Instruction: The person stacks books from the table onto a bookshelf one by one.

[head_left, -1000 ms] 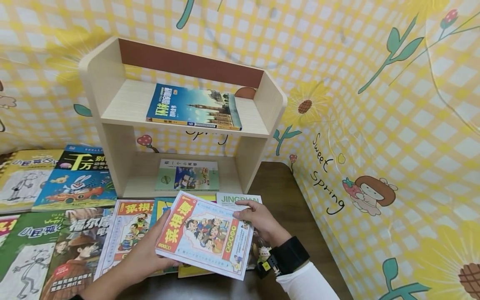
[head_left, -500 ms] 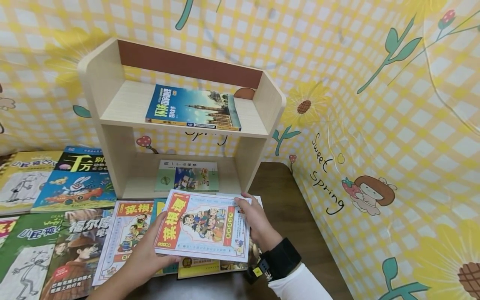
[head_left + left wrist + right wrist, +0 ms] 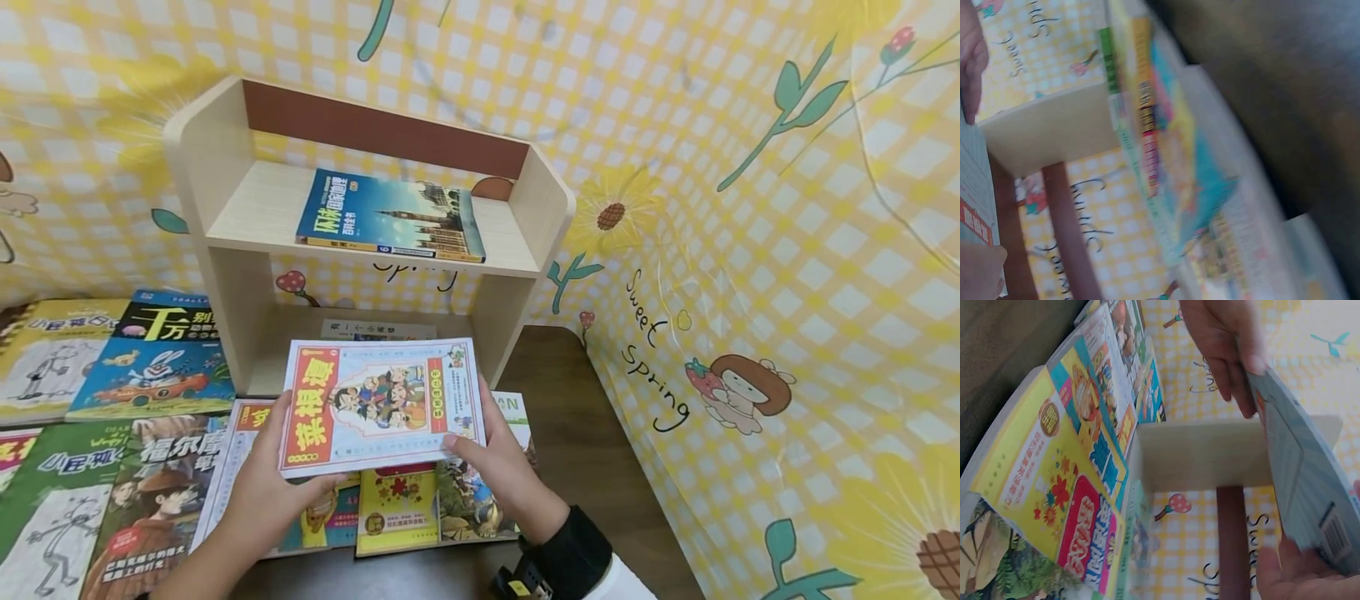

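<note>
Far to the left of the left hand lies a yellow book [image 3: 45,375] with a sketched figure, and just beside it a blue book [image 3: 153,362] with a rabbit driving a car. On the hands' side of these two are a green book [image 3: 67,508], which also has a drawn figure, and a book with a person in a brown hat [image 3: 161,500]. Next comes a book with a red title [image 3: 238,450]; it lies partly under the left forearm.

The left hand [image 3: 277,482] holds the left end of a white-edged book [image 3: 382,408], and its thumb lies along the near edge. This book is between the two hands, with the colourful cover facing upward; a red band with yellow characters is at the left hand's end.

Beyond the hands stands a wooden shelf [image 3: 225,183]. On its upper board lies a book with a clock tower [image 3: 393,217]. On its lower board, a pale book [image 3: 375,327] is mostly hidden behind the held one.

Nearer than the held book, between the wrists, a yellow book with a red flower [image 3: 397,508] shows, and at its right an illustrated book [image 3: 463,504], close to the right hand.

The right hand [image 3: 504,458] pinches the right end of the held book, the thumb on the cover. Around its wrist is a black band [image 3: 577,550]. Right of this hand is dark tabletop [image 3: 581,408].
</note>
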A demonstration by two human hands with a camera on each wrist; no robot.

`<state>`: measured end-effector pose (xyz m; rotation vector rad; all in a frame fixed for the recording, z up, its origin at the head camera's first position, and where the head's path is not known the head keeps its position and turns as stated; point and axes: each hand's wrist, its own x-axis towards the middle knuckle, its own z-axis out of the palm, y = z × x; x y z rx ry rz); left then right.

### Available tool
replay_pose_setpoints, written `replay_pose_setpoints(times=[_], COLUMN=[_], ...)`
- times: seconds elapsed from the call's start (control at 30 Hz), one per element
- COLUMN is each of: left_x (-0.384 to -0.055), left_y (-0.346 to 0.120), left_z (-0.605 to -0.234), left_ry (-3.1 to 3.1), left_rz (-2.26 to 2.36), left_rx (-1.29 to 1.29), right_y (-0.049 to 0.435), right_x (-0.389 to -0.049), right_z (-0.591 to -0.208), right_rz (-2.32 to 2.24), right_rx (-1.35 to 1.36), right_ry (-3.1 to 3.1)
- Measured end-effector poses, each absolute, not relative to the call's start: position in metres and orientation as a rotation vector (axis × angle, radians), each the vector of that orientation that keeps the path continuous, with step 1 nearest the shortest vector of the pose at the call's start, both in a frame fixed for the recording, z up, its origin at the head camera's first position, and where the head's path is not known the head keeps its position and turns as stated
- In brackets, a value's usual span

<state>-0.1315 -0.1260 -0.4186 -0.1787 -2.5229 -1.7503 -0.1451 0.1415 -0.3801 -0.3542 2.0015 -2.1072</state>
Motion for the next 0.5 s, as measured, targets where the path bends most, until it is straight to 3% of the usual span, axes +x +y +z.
replay_pose_setpoints(times=[0.5], left_x=[-0.132], left_y=[-0.134], left_z=[-0.36], left_ry=[-2.392], left_rz=[-1.635], left_rx=[-0.354], right_y=[0.141], right_x=[-0.144], right_z=[-0.349], right_rz=[-2.059], right_rx=[-0.725], right_ry=[2.123])
